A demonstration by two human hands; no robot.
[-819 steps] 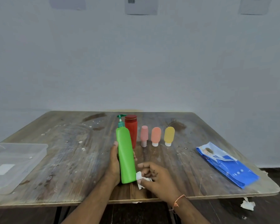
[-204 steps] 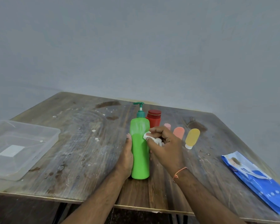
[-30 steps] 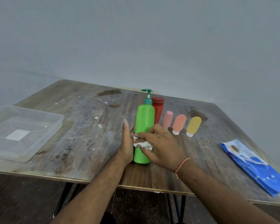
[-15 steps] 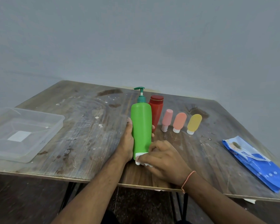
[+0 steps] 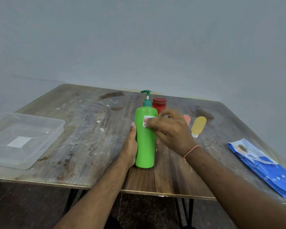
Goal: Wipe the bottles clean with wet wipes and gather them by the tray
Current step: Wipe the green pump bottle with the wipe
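Observation:
A tall green pump bottle [image 5: 144, 146] stands upright near the table's front edge. My left hand [image 5: 130, 146] wraps its left side and holds it steady. My right hand [image 5: 170, 129] presses a small white wet wipe [image 5: 145, 121] against the bottle's upper front. Behind the green bottle stands a red bottle [image 5: 159, 104]. To its right an orange squeeze bottle [image 5: 187, 119] peeks out from behind my right hand, and a yellow squeeze bottle [image 5: 198, 126] stands cap-down. A pink bottle seen earlier is hidden by my hand. The clear plastic tray [image 5: 23, 139] lies at the table's left.
A blue pack of wet wipes [image 5: 262, 164] lies near the right edge of the worn wooden table [image 5: 92, 146]. A plain grey wall rises behind the table. Dark floor shows below the front edge.
My right hand with the wipe has slid up from the bottle's base to its upper part. The left hand keeps hold of the bottle, which stays in place.

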